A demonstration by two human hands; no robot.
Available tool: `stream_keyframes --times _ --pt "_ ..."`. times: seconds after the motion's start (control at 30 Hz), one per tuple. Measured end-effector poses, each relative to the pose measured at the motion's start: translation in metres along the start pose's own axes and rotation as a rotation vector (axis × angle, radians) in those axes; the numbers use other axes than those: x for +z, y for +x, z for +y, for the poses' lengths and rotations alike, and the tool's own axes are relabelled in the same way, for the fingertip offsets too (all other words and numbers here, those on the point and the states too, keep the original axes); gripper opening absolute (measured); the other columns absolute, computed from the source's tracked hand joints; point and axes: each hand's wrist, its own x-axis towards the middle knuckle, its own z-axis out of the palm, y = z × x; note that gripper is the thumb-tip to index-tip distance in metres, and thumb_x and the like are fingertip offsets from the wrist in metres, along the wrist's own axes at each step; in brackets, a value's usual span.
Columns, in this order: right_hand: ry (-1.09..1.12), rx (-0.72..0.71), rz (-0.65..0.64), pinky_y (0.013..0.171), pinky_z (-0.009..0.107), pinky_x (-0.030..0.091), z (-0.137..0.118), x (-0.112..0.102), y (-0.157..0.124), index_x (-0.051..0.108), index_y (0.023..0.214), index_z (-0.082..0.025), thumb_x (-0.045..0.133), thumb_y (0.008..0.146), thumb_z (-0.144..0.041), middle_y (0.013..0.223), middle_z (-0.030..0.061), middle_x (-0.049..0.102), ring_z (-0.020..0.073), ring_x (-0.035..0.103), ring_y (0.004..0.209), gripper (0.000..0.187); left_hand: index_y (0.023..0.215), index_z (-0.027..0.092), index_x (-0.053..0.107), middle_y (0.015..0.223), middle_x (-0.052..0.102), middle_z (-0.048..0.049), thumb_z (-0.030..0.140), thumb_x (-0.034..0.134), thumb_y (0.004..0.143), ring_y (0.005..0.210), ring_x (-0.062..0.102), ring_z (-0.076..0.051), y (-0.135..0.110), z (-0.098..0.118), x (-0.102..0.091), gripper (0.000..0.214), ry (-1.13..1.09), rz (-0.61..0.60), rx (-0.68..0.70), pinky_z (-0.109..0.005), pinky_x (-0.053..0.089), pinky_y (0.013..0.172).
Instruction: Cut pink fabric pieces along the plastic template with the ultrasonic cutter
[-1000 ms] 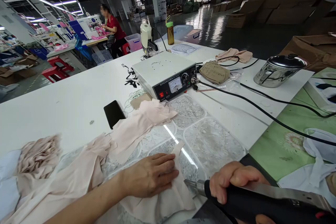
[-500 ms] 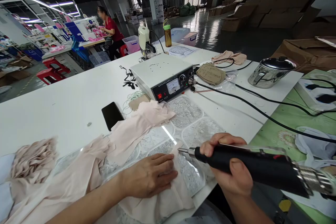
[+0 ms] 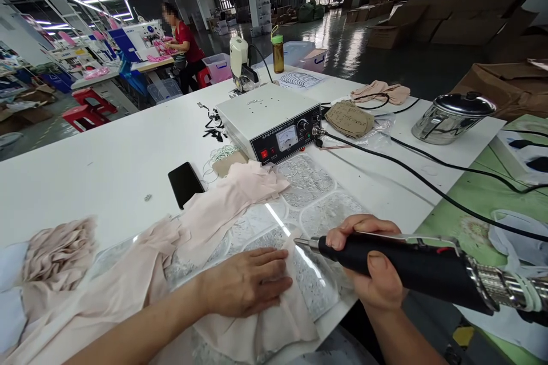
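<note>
My left hand (image 3: 248, 280) lies on a pale pink piece of fabric (image 3: 295, 311), fingers stretched out and pressing it down on a clear patterned sheet (image 3: 317, 217). Wrapped in my right hand (image 3: 374, 274) is a black handheld ultrasonic welder (image 3: 411, 271). Its thin metal tip points left and meets, or nearly meets, the fabric's upper edge just beyond my left fingertips; contact is hard to tell. More pink fabric (image 3: 233, 194) stretches across the sheet to the left, beside a bunched beige pile (image 3: 60, 254).
A white control box (image 3: 269, 120) with a dial stands behind the sheet; its black cable (image 3: 411, 168) runs right. Around it are a phone (image 3: 185, 183), brown card patterns (image 3: 349, 118), a steel pot (image 3: 451, 117) and a bottle (image 3: 278, 56). A person in red (image 3: 182, 40) sits at a sewing machine.
The view has shifted slightly, moving the tabletop things a little to the right. Both hands keep their grip and place; the welder's tip stays at the fabric's edge.
</note>
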Motion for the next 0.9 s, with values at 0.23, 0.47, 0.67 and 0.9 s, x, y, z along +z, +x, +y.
stream_keyframes --times 0.23,0.47,0.67,0.9 --pt "0.037 0.011 0.009 0.056 0.035 0.052 0.0 0.0 0.002 0.058 0.093 -0.023 0.057 0.081 -0.035 0.083 0.0001 0.055 0.0127 0.057 0.059 0.017 0.118 0.01 0.058 0.109 0.063 -0.0136 0.028 0.046 0.099 0.126 0.05 -0.027 -0.002 -0.003 0.002 0.029 -0.019 -0.036 0.001 -0.039 0.041 0.11" --pt "0.101 0.071 0.01 0.055 0.035 0.054 -0.009 -0.003 -0.001 0.06 0.09 -0.022 0.057 0.08 -0.035 0.081 0.0009 0.054 0.0127 0.056 0.058 0.017 0.116 0.009 0.059 0.105 0.063 -0.0139 0.027 0.047 0.097 0.125 0.05 -0.027 -0.001 -0.003 0.003 0.028 -0.028 -0.021 0.02 -0.037 0.04 0.11" --pt "0.091 0.086 -0.03 0.053 0.035 0.054 -0.008 -0.002 -0.001 0.061 0.089 -0.022 0.057 0.08 -0.033 0.079 0.0014 0.055 0.0131 0.056 0.057 0.015 0.115 0.008 0.059 0.106 0.063 -0.0144 0.026 0.048 0.097 0.126 0.05 -0.027 0.0 -0.003 0.003 0.028 -0.011 -0.006 0.029 -0.037 0.041 0.11" --pt "0.057 0.084 -0.042 0.052 0.034 0.054 -0.009 0.001 0.001 0.061 0.088 -0.022 0.059 0.08 -0.036 0.077 0.0009 0.055 0.0127 0.056 0.055 0.017 0.115 0.007 0.059 0.106 0.063 -0.0146 0.026 0.048 0.097 0.125 0.051 -0.027 0.0 -0.003 0.003 0.028 -0.006 0.006 0.044 -0.037 0.04 0.11"
